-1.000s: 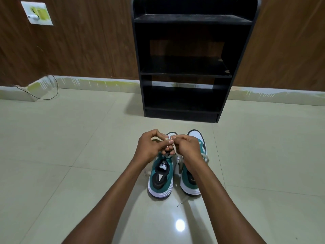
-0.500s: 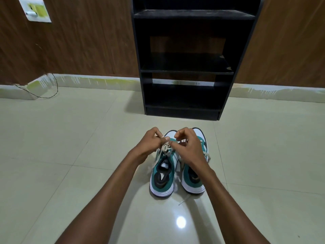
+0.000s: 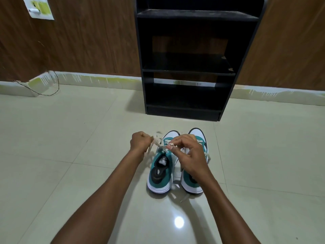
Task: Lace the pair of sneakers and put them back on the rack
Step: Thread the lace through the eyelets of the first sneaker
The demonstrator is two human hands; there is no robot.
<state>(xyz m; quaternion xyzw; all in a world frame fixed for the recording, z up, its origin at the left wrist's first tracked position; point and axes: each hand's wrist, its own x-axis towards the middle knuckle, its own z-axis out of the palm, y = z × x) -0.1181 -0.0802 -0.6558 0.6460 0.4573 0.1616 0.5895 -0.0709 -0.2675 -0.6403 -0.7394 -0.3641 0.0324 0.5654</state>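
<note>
Two teal-and-white sneakers stand side by side on the tiled floor, toes toward the rack: the left sneaker [image 3: 161, 175] and the right sneaker [image 3: 197, 136], partly covered by my right forearm. My left hand [image 3: 139, 142] is closed on one end of the left sneaker's white lace [image 3: 156, 142], pulled out to the left. My right hand [image 3: 189, 152] pinches the other end of that lace between thumb and forefinger above the tongue. A loose lace end [image 3: 184, 198] trails on the floor behind the heels.
A black shoe rack [image 3: 186, 71] with several bare shelves stands against the wood-panelled wall just beyond the sneakers. A thin black cable [image 3: 51, 93] lies by the skirting at far left, under a wall socket plate [image 3: 39, 8].
My hands, close together above the left sneaker a second ago, have drawn apart; the left hand has moved left with its lace end, stretching the lace.
</note>
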